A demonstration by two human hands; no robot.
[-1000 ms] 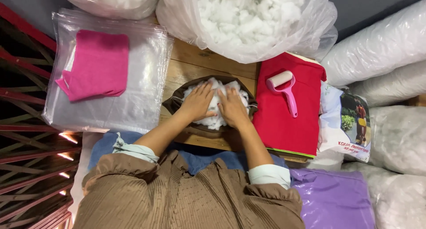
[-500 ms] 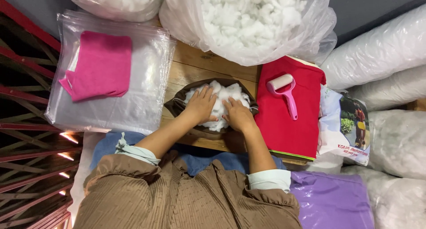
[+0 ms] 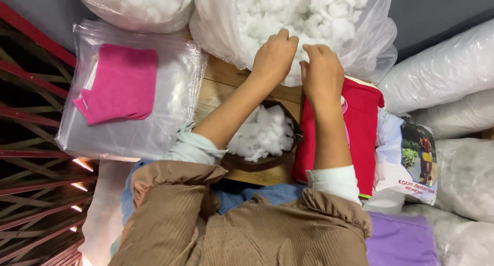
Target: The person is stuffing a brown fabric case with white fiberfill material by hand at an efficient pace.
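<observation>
Both hands are up at the mouth of the big clear plastic bag of white fibre stuffing (image 3: 309,19), side by side and nearly touching. Left hand (image 3: 274,55) has its fingers curled down into the fluff, knuckles up, so it looks like it's bunching a clump, but whether it's actually closed on any is hard to say since the fingertips are buried. Right hand (image 3: 321,73) is the same story: fingers bent over the bag's edge, pressed against the stuffing, tips hidden.

Stuffing itself is bright white, lumpy, in little cotton-ball-like tufts, and the bag sits at the far edge of the wooden table (image 3: 218,86), slumped open toward the person. A second, smaller heap of the same white fill (image 3: 262,134) sits in a dark brown cover (image 3: 257,162) right under the left forearm, close to the body.

Around it: a red fabric piece (image 3: 360,122) lies under the right forearm, which covers a good strip of it. To the left there's a stack of clear plastic sleeves (image 3: 170,106) with a folded pink cloth (image 3: 121,83) on top. Another bag of stuffing (image 3: 139,6) sits top left, and more packed white bags (image 3: 442,75) are piled on the right. A purple cloth (image 3: 401,240) shows bottom right, next to the person's brown ribbed sleeves (image 3: 206,225).
</observation>
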